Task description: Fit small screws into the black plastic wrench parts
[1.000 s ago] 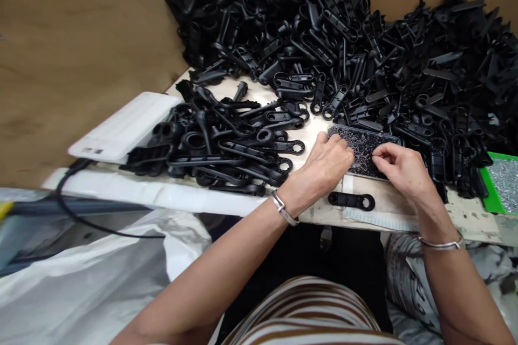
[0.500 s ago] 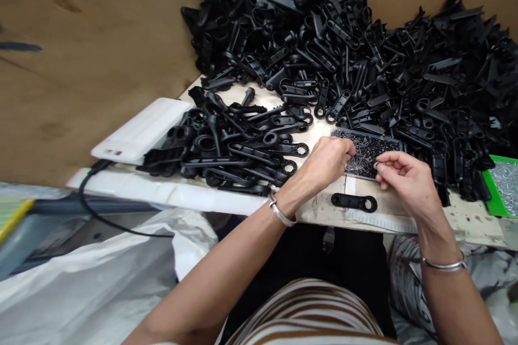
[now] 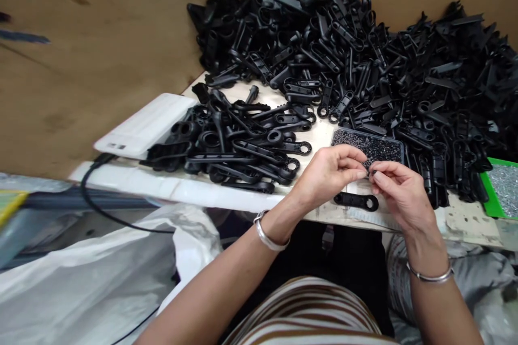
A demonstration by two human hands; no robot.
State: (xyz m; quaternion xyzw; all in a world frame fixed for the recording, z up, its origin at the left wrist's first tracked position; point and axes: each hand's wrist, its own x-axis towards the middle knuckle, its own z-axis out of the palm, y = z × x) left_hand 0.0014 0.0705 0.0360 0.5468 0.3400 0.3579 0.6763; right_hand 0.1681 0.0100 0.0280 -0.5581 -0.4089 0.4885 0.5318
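Observation:
Both hands meet in a pinch over the near edge of a clear tray point(image 3: 366, 130) full of tiny black parts point(image 3: 376, 148). My left hand point(image 3: 334, 172) has thumb and fingertips pressed together; what they hold is too small to name. Against those fingertips, my right hand point(image 3: 399, 186) pinches a tiny dark piece between thumb and forefinger. Just below the hands, a single black plastic lever point(image 3: 355, 201) with a toothed ring at its right end lies flat on the table point(image 3: 469, 223), apart from both hands.
Loose black plastic parts are heaped point(image 3: 291, 27) along the back against cardboard point(image 3: 101, 54). A smaller pile of levers point(image 3: 238, 145) lies at left beside a white box-like device point(image 3: 145, 125) with a black cable point(image 3: 87, 194). A green tray point(image 3: 491, 194) of small metal pieces stands at right.
My left hand has come out of the tray, moving toward me and right until its fingertips meet my right hand's. My right hand has shifted slightly left and down.

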